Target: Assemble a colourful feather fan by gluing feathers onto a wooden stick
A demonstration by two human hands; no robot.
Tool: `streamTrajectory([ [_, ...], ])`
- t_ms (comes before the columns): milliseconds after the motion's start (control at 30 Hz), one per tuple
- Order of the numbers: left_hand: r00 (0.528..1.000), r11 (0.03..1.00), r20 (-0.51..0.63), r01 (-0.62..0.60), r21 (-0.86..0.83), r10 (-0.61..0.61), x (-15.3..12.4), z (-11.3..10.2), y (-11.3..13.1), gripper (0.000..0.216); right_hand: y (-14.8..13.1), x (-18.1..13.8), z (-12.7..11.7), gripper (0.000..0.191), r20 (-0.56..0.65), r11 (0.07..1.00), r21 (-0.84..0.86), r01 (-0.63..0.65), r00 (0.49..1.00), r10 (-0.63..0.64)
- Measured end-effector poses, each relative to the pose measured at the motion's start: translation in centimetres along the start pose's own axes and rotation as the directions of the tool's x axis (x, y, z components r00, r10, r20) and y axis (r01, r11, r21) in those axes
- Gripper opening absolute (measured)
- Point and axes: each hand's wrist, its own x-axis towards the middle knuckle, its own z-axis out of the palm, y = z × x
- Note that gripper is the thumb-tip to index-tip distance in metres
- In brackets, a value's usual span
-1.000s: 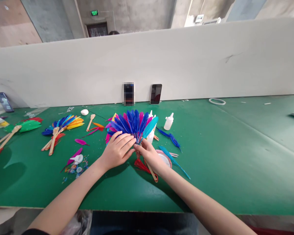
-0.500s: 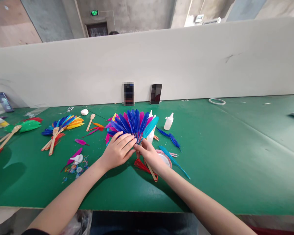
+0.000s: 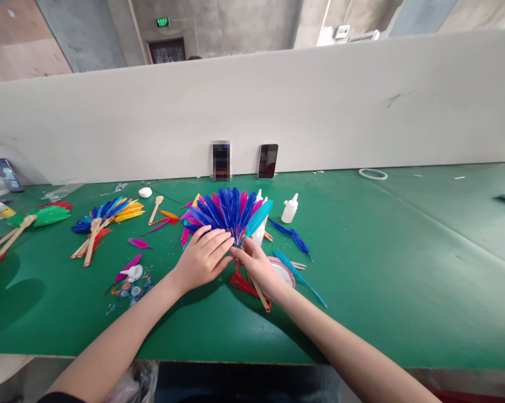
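A feather fan (image 3: 231, 211) of blue and magenta feathers, with one turquoise feather (image 3: 258, 217) at its right side, is held over the table. My left hand (image 3: 205, 254) lies along the fan's lower left, its fingers closed over the feather bases. At the base on the right, my right hand (image 3: 256, 262) pinches the feather stems. Beneath the right hand a wooden stick (image 3: 260, 294) and a red tassel (image 3: 244, 283) stick out. The fan's middle joint is hidden by my fingers. Behind the fan, a white bottle is partly covered.
To the left lie another feather fan (image 3: 110, 218), loose magenta feathers (image 3: 140, 243) and a heap of small sequins (image 3: 130, 288). A small glue bottle (image 3: 290, 209), blue feather (image 3: 294, 236) and turquoise feather (image 3: 303, 280) are on the right. Two phones lean on the white partition (image 3: 152, 123).
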Motion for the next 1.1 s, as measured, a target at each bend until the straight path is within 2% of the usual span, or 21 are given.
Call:
streamTrajectory([
  [1100, 1.000, 1.000, -0.007, 0.001, -0.008, -0.001, 0.07, -0.04, 0.05, 0.024, -0.10, 0.01, 0.07, 0.018, 0.001, 1.000, 0.012, -0.005, 1.000, 0.005],
])
